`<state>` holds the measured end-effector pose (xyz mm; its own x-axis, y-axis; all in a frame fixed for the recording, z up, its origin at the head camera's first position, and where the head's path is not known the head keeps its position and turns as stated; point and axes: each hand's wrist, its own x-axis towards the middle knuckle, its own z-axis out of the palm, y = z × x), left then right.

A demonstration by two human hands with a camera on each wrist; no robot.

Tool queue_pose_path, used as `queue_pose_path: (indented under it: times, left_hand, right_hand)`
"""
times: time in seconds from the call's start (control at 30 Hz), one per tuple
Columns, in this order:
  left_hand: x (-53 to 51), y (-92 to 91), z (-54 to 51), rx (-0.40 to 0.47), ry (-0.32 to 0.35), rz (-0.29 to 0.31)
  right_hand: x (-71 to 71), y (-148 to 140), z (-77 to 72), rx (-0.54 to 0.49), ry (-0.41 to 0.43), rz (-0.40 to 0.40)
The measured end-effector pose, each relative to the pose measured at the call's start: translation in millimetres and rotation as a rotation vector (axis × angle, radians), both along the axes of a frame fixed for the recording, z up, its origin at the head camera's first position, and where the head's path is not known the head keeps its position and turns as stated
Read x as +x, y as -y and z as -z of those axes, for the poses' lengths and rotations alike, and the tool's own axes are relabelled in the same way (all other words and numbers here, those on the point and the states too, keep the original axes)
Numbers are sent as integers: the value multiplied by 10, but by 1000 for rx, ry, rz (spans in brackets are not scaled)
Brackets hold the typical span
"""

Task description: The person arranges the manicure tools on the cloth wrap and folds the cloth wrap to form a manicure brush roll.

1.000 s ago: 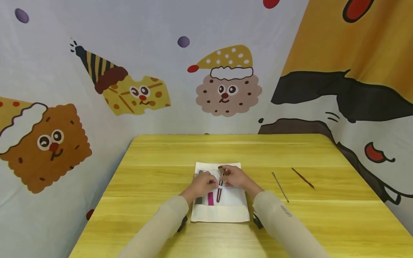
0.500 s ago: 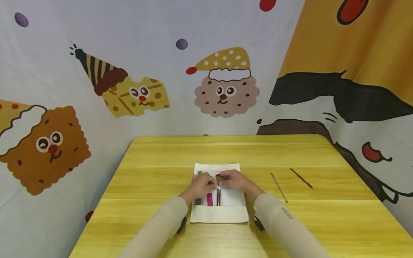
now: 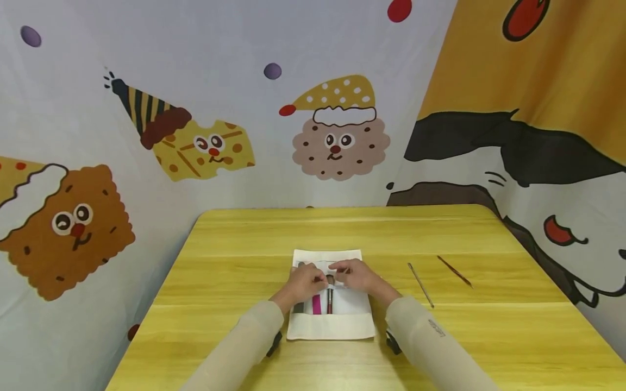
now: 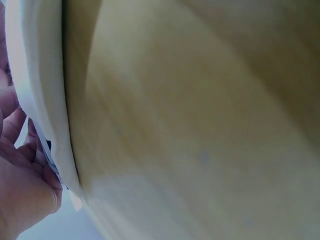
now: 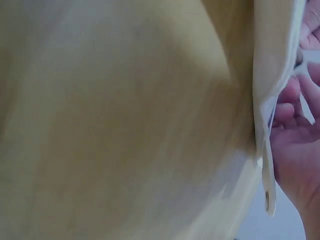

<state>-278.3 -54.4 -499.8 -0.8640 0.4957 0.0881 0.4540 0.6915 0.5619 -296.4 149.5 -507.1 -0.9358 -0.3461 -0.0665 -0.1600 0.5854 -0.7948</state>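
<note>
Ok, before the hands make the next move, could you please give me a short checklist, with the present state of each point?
1. Pouch open on the table: ok.
2. Brush lying lengthwise in the pouch, bristles toward the far edge: ok.
3. Brush handle tucked under the bottom flap: cannot tell; it reaches the flap's edge.
4. Pink strip apart from the brush: ok where visible; the left hand hides the upper part.
5. Right hand clear of the brush: cannot tell; its fingers are close to the bristles.
6. Silver stick and brown stick inside the pouch: not ok; both lie to its right.
</note>
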Motion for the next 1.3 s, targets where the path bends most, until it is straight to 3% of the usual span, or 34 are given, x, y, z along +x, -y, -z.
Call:
queue_pose_path:
  times: [0.1,0.23,0.37,0.53,0.6,0.77,0.9,1.1,1.3]
  left_hand:
    - [3,-23,15,8,-5,-20]
    - [3,-55,24,68,2,-70]
    - [-6,-111,12,101,-21,-72]
    - [-13,-182,21,75,-26,-44]
    - [-11,-205,34,64,-5,-46]
    - [-10,-255,84,59,23,-47]
    - [-12,-264,103,76,14,-36]
    - [-14,-252,96,70,25,-49]
    - [4,-253,86,79,59,-53]
  right_hand:
    - [2,-157,-52,-87,8,105]
    - [10,-589,-190,-128,14,211]
    - [71,-1123,-299,-53,18,306]
    - [207,-1563,-259,118,65,377]
    - [247,-1618,-213,148,78,384]
    - [280,-1572,-118,184,21,401]
    - [269,-1509,-104,237,-20,409]
    - [257,-1464,-115,296,-113,347]
    - [220,-1471,-101,319,-132,324]
